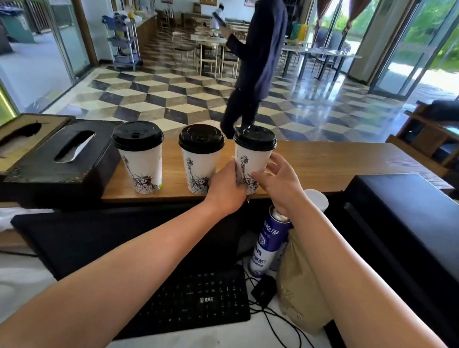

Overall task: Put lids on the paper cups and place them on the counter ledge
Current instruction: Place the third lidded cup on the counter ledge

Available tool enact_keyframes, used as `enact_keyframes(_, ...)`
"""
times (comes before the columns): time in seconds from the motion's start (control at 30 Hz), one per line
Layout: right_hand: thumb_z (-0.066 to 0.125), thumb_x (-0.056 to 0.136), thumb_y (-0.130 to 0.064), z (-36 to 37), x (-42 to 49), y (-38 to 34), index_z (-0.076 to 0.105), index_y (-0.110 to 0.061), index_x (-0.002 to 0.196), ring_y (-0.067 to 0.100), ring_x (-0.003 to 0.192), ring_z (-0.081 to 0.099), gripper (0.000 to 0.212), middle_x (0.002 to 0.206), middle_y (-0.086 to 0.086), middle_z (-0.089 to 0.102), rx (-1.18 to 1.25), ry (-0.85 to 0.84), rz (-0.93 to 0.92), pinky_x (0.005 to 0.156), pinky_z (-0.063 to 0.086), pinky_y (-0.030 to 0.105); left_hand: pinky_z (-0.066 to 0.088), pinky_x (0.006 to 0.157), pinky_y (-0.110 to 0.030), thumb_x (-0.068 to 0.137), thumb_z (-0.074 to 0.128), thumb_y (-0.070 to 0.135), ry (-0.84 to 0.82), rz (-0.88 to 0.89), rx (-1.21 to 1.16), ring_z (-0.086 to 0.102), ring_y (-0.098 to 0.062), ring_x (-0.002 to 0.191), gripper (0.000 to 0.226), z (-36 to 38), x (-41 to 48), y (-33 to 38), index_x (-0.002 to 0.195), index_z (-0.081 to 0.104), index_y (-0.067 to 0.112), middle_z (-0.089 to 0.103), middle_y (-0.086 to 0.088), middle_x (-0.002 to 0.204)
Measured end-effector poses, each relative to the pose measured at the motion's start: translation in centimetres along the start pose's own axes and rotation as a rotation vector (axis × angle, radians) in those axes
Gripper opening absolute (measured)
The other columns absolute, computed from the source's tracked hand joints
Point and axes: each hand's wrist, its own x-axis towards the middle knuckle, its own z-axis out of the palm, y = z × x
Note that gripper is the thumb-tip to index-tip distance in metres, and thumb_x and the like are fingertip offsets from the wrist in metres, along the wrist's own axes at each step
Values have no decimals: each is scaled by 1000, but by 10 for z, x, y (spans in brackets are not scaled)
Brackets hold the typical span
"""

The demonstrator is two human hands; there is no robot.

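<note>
Three white paper cups with black lids stand in a row on the wooden counter ledge (329, 162). The left cup (141, 160) and the middle cup (200, 159) stand free. The right cup (253, 156) sits near the ledge's front edge between both my hands. My left hand (226, 188) presses its lower left side. My right hand (278, 181) wraps its lower right side, fingers curled around the wall. Each cup carries a dark line drawing of a statue.
Two tissue boxes (66, 153) sit at the ledge's left end. Below the ledge are a black keyboard (194, 301), a blue spray can (267, 244), a tan paper bag (299, 287) and a black monitor back (416, 213). A person (254, 61) walks across the tiled floor beyond.
</note>
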Motion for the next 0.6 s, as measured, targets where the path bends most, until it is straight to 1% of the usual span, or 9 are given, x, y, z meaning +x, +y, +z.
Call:
enact_keyframes(0.03,72,90,5,0,0,0,50,-17,145,9,103,68,63,117,-10,67,-4,-2,0,80,56,25,47,98,-32,89,63,7,4,4,-2,61,-25,119,45,1,0,0,131,50,12,65,-5,128)
enact_keyframes(0.1,72,90,4,0,1,1,49,-17,148,15,111,67,66,125,-4,65,-6,-4,2,82,56,27,46,99,-32,89,63,6,13,9,-7,61,-25,120,46,1,0,-1,132,49,12,65,-4,129)
enact_keyframes(0.17,72,90,4,2,1,3,48,-18,148,20,118,67,67,132,0,65,-1,-2,2,84,56,29,43,95,-28,89,63,4,21,14,-7,60,-24,121,45,2,0,-3,131,49,12,65,-4,129)
enact_keyframes(0.27,70,91,5,3,2,5,48,-20,148,21,119,67,66,131,-1,66,14,1,6,80,55,28,39,91,-24,90,61,2,41,20,9,58,-23,123,45,3,-3,-1,133,49,10,64,-6,130)
enact_keyframes(0.33,70,91,4,4,3,6,48,-22,148,23,120,67,66,135,1,66,26,2,12,90,60,37,38,89,-24,91,61,4,53,18,28,58,-23,123,45,3,-3,0,134,48,10,63,-6,131)
enact_keyframes(0.37,71,91,3,5,4,7,48,-23,148,24,122,67,67,137,2,66,26,5,17,96,59,44,38,87,-24,91,62,5,55,16,34,59,-23,122,44,3,-3,1,133,49,10,64,-6,130)
enact_keyframes(0.43,71,90,2,7,5,8,47,-23,149,26,125,66,68,141,6,64,23,15,22,102,57,52,38,83,-25,91,62,6,63,23,39,61,-25,117,41,4,-1,0,130,50,9,65,-7,125)
enact_keyframes(0.53,69,92,3,8,3,9,44,-22,152,27,125,65,69,144,7,62,25,19,22,102,56,53,42,81,-28,90,60,5,61,37,36,64,-28,110,38,5,0,-1,127,50,6,67,-9,119)
enact_keyframes(0.6,68,93,3,8,2,10,42,-22,152,25,124,65,69,142,6,62,27,24,20,101,58,49,45,84,-30,90,60,5,42,40,43,64,-29,111,40,4,0,0,128,49,6,67,-10,120)
